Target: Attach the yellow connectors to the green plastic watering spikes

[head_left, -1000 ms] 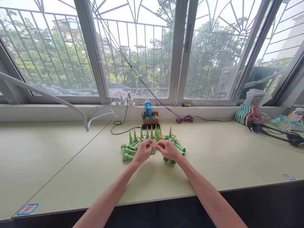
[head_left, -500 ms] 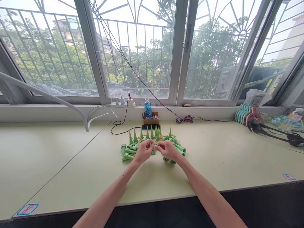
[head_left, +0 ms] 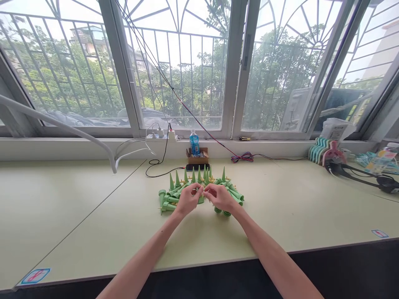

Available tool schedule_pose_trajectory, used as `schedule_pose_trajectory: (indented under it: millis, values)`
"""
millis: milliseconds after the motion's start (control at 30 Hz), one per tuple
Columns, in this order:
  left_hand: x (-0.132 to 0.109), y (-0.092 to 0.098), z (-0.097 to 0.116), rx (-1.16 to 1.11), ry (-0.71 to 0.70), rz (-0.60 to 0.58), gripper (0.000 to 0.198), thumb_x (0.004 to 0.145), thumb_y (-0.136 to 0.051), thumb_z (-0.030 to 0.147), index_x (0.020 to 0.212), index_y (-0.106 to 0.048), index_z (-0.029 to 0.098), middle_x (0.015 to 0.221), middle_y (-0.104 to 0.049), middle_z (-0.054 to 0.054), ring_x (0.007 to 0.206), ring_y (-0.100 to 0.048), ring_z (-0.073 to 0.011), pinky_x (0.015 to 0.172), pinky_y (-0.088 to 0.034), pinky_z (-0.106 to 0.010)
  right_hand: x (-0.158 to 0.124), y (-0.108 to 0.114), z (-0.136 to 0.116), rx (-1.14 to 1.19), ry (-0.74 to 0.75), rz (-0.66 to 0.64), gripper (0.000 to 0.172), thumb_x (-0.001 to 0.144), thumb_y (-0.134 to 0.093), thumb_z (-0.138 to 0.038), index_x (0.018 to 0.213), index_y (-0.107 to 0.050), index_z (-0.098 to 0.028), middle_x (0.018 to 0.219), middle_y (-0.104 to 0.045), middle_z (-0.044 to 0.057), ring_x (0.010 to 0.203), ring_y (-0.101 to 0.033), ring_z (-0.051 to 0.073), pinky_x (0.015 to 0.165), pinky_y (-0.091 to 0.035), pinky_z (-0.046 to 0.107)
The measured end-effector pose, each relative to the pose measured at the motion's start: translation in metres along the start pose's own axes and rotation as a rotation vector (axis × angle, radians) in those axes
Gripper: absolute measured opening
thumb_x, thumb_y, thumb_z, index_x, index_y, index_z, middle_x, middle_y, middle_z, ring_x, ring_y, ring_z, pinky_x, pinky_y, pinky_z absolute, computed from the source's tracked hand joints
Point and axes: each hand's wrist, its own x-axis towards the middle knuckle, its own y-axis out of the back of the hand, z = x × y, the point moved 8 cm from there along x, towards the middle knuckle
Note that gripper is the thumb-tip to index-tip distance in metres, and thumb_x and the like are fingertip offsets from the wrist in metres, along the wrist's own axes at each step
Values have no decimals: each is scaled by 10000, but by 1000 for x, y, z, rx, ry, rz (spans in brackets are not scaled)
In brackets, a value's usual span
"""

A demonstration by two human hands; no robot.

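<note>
My left hand (head_left: 188,198) and my right hand (head_left: 220,196) meet over a cluster of green plastic cone spikes, both with fingers pinched together. Their fingertips nearly touch around something small and pale, too small to name. Just below the left fingertips shows the end of a green spike (head_left: 201,200); whether it is held or lies on the table I cannot tell. Behind the hands, several spikes stand point up, one of them a tall cone (head_left: 223,173). Other spikes lie on their sides at the left (head_left: 170,198) and right (head_left: 237,193), with small yellow fittings among them.
A dark phone (head_left: 197,167) lies behind the spikes, before a small cardboard box (head_left: 198,159) and a blue-labelled bottle (head_left: 194,143). Coiled red and black wire (head_left: 242,157) rests by the sill. Clips (head_left: 333,151) and a black strap (head_left: 358,174) sit on the right of the pale table (head_left: 296,203).
Little differs: the right hand's fingers have shifted very slightly at the pinch. The spikes and the left hand stay where they were.
</note>
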Motion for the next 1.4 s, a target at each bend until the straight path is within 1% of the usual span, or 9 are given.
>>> schedule_pose_trajectory:
  millis: [100, 267, 400, 500, 633, 767, 1067, 1300, 1400]
  values:
    - [0, -1, -3, -17, 17, -12, 293, 839, -512, 452, 735, -581, 187, 449, -467, 59, 355, -411, -94, 374, -330, -213, 0, -1, -1, 17, 6, -12, 201, 904, -484, -329, 782, -552, -184, 587, -525, -29, 517, -406, 95, 519, -318, 221]
    - [0, -3, -4, -9, 7, -32, 318, 853, -501, 473, 741, -574, 185, 445, -449, 62, 354, -403, -91, 380, -346, -215, 1, 0, 2, -36, 1, 20, 366, 912, -469, -375, 603, -431, -183, 513, -432, -38, 496, -343, 92, 506, -277, 234]
    - [1, -3, -5, -24, 4, -33, 326, 856, -495, 480, 732, -563, 187, 448, -431, 66, 354, -399, -89, 373, -351, -213, 2, 0, 3, -42, -8, 30, 435, 923, -449, -422, 564, -384, -184, 495, -385, -40, 493, -324, 93, 503, -263, 240]
    - [1, -3, -7, -39, 20, -31, 328, 851, -497, 487, 724, -556, 191, 457, -433, 66, 345, -400, -88, 355, -339, -211, 2, 1, 2, -29, -12, 31, 384, 921, -460, -416, 614, -454, -185, 522, -453, -32, 503, -370, 99, 519, -292, 237]
    - [1, -2, -8, -32, 40, -23, 324, 843, -502, 486, 714, -551, 193, 445, -425, 70, 335, -401, -90, 350, -330, -210, 0, 0, -1, 8, -7, -1, 227, 912, -486, -369, 800, -567, -189, 580, -541, -22, 514, -429, 105, 530, -327, 232]
    - [1, -2, -6, -14, 30, -15, 319, 843, -500, 476, 705, -551, 193, 449, -432, 66, 348, -403, -91, 362, -331, -209, -1, -1, -2, 19, 9, -13, 187, 904, -487, -319, 795, -563, -188, 596, -552, -22, 518, -440, 102, 529, -332, 229]
    - [2, -2, 0, 37, -42, -9, 324, 857, -472, 447, 688, -554, 182, 560, -522, 29, 418, -413, -82, 389, -332, -200, 2, 0, 1, -57, 10, 21, 419, 924, -449, -397, 565, -404, -185, 489, -376, -45, 479, -332, 91, 492, -269, 239]
    - [2, 1, 1, 57, -64, 19, 338, 853, -471, 470, 688, -561, 189, 504, -487, 30, 436, -445, -104, 403, -337, -209, 0, 0, -1, 6, -6, -3, 181, 884, -513, -338, 818, -583, -185, 549, -491, -37, 499, -393, 103, 511, -320, 231]
    - [2, 1, 0, 74, -64, 23, 340, 852, -473, 473, 686, -564, 191, 512, -504, 27, 451, -462, -111, 421, -350, -216, 0, 0, -1, 5, 4, -4, 187, 889, -496, -325, 785, -568, -187, 565, -504, -29, 511, -400, 105, 526, -326, 232]
